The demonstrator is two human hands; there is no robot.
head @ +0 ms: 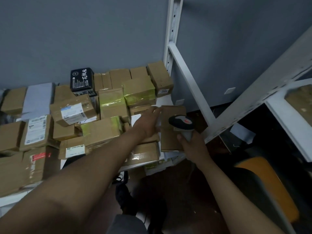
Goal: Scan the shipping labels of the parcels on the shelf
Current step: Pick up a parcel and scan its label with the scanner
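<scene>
Parcel (pixel 170 130) lies between left hand (pixel 148 123) and right-hand scanner (pixel 183 124).

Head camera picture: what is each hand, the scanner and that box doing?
Left hand: fingers straight, touching the flat brown box's left edge.
Right hand: grips the scanner handle.
Scanner: held over the box, head pointing down.
Flat brown box: plain side up, no label showing.
Black box: atop the stack.
</scene>
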